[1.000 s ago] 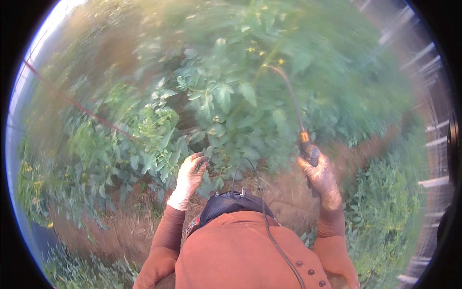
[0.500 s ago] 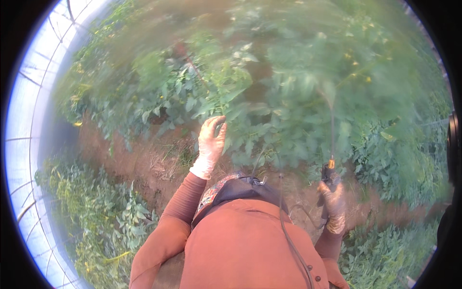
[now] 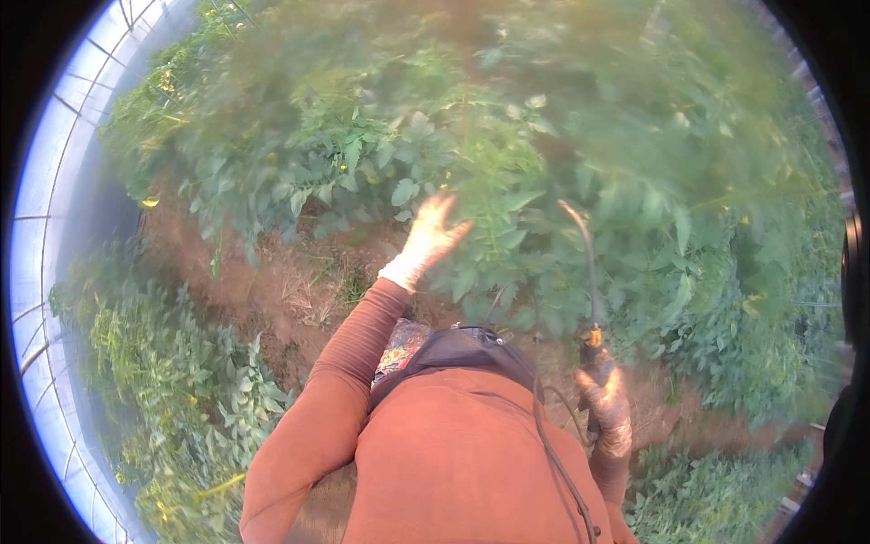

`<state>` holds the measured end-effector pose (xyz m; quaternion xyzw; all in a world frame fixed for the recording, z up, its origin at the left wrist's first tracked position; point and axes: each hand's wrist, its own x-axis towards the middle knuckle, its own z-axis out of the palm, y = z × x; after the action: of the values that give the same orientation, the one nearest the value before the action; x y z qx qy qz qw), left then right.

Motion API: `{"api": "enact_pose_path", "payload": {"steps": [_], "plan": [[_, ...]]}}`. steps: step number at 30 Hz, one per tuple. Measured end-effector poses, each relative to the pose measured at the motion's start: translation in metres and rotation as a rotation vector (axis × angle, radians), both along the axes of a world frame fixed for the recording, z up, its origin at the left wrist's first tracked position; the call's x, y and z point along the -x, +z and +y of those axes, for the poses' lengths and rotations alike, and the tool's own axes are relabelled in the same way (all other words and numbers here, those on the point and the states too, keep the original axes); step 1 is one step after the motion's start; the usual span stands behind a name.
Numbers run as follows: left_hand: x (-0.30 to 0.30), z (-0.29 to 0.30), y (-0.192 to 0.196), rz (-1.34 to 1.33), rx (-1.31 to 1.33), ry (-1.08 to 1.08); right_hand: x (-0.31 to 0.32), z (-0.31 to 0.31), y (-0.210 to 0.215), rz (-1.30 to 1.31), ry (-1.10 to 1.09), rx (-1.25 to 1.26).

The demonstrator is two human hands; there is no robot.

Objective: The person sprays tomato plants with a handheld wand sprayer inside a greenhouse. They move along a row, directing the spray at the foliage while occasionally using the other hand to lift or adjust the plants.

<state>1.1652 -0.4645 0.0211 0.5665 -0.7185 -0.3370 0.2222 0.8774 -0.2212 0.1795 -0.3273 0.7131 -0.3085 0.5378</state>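
The left hand point(image 3: 428, 238), in a pale glove, is raised with its fingers point(image 3: 444, 207) spread apart and holding nothing; it sits at the near edge of the tall, leafy green plant row point(image 3: 562, 181), touching or just short of the foliage, and blur hides which. The right hand point(image 3: 605, 399), also gloved, has its fingers closed around the dark grip of a thin curved metal spray wand point(image 3: 584, 272) with an orange collar, whose tip rises into the leaves near the middle of the row. A dark hose point(image 3: 544, 435) runs from the grip down across the rust-orange long-sleeved top point(image 3: 435, 462).

Several things could go wrong from here:

1. The wand tip is buried among stems, so a careless swing could snap shoots or knock off the small yellow flowers point(image 3: 367, 177) scattered in the foliage.
2. The open left hand lies close to the wand's line; if spray is released toward it, the glove and sleeve would likely get wet.
3. The hose lies slack against the body and could catch on a branch or on the dark pouch point(image 3: 453, 349) at the chest, jerking the wand off aim.
4. The bare brown soil path point(image 3: 272, 290) between the tall row and the lower green plants point(image 3: 172, 381) on the left is narrow and uneven, so a misstep could trample leaves.
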Motion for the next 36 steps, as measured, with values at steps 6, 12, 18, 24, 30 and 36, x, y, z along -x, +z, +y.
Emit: {"api": "enact_pose_path", "payload": {"steps": [6,12,18,24,30,36], "plan": [[-0.029,-0.006,-0.014,0.102,-0.201,-0.345,-0.103,-0.085,-0.014,0.213,0.297,0.024],[-0.101,-0.027,-0.023,0.306,-0.392,-0.309,-0.163,-0.141,-0.061,0.375,0.272,-0.284],[-0.173,-0.040,-0.039,0.300,-0.587,-0.140,-0.187,-0.155,-0.080,0.492,0.308,-0.196],[-0.172,-0.043,-0.035,0.384,-0.616,-0.076,-0.194,-0.156,-0.076,0.427,0.181,-0.137],[-0.126,-0.063,-0.022,0.448,-0.368,-0.155,-0.185,-0.132,-0.039,0.425,0.203,-0.224],[-0.061,-0.107,-0.031,0.563,-0.323,-0.116,-0.176,-0.102,-0.030,0.433,0.118,-0.204]]}}
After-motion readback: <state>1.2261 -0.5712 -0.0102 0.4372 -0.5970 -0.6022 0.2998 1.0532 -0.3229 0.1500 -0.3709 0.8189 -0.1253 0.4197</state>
